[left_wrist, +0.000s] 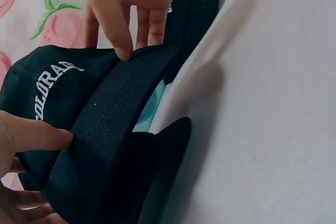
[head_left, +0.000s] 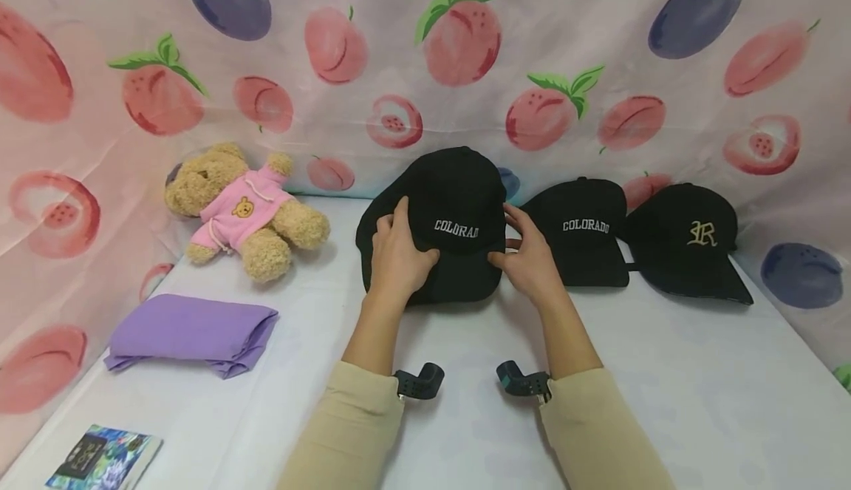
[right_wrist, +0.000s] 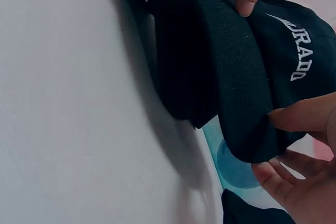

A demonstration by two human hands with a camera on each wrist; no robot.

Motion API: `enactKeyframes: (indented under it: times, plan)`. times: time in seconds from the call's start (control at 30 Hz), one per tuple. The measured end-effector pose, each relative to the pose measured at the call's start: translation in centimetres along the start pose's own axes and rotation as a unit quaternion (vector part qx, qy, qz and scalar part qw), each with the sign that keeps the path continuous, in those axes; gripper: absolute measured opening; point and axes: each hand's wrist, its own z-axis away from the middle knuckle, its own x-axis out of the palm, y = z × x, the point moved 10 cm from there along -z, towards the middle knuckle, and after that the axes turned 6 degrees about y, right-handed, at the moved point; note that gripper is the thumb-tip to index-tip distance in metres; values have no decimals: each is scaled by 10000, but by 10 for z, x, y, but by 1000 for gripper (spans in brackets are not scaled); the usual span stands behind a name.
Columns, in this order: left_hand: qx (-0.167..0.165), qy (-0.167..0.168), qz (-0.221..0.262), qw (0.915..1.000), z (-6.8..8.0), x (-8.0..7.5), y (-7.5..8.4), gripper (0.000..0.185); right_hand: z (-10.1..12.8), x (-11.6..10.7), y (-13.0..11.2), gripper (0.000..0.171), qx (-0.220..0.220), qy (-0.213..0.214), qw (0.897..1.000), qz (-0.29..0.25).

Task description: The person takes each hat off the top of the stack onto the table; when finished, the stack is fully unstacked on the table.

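A black baseball cap [head_left: 459, 187] with white "COLORADO" lettering, its last letter partly out of sight, is held up by both hands, front toward me. My left hand [head_left: 399, 253] pinches the left side of its brim, thumb on top and fingers beneath. My right hand [head_left: 532, 257] pinches the right side the same way, as the right wrist view shows with the thumb on the brim [right_wrist: 244, 93]. Partly hidden behind it at the left is another black cap [head_left: 377, 220]. To the right stand a black "COLORADO" cap [head_left: 585, 205] and a black cap with a gold emblem [head_left: 685, 216].
A teddy bear [head_left: 242, 205] in a pink top lies at the back left. In front of it is a folded purple cloth [head_left: 193, 331]. A small patterned booklet [head_left: 106, 457] lies at the near left. Fruit-printed fabric [head_left: 465, 106] hangs behind the white table [head_left: 465, 416].
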Motion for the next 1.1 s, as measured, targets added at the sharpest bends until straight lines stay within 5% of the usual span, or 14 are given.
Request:
enactKeyframes:
  times: [0.6,1.1]
  plan:
    - [241,132,-300,9992,-5,18,19,94,-13,-12,12,88,-136,4,9997,190]
    - [392,-256,-475,9978,-9,45,34,94,-10,-40,22,88,-43,287,9985,455]
